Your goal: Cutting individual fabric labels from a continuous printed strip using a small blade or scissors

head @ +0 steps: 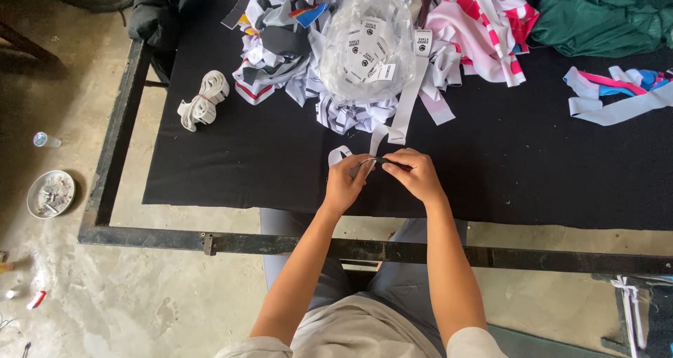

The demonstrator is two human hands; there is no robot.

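**Two hands pinching a pale strip at the table edge**

We are looking down at a rough concrete floor (140, 288) and a black metal frame (119, 140) that is carrying a table covered with black cloth (533, 169). A person is sitting at the near side, in the lower middle of the frame, with both bare forearms reaching forward.

In the centre of the frame, the left hand (345, 183) and the right hand (416, 173) are meeting close together just above the black cloth. Both hands are pinching a narrow pale fabric strip (341, 154) between thumb and fingers; one end is curling into a small loop left of the hands. The right hand is also gripping something thin and dark at its fingertips, but we cannot tell what it is.

Directly above the hands, in the upper middle, a heap of grey and white fabric scraps (294, 56) is lying, and on it a clear plastic bag of small white labels (366, 42). To its right a pink and white striped cloth (491, 25) is resting, and dark green fabric (603, 11) is filling the upper right corner. At the right edge loose grey, pink and blue strips (617, 95) are lying. At the upper left of the cloth we are seeing a rolled bundle of white elastic band (205, 100). On the floor at the left a round metal dish (50, 194) is standing.
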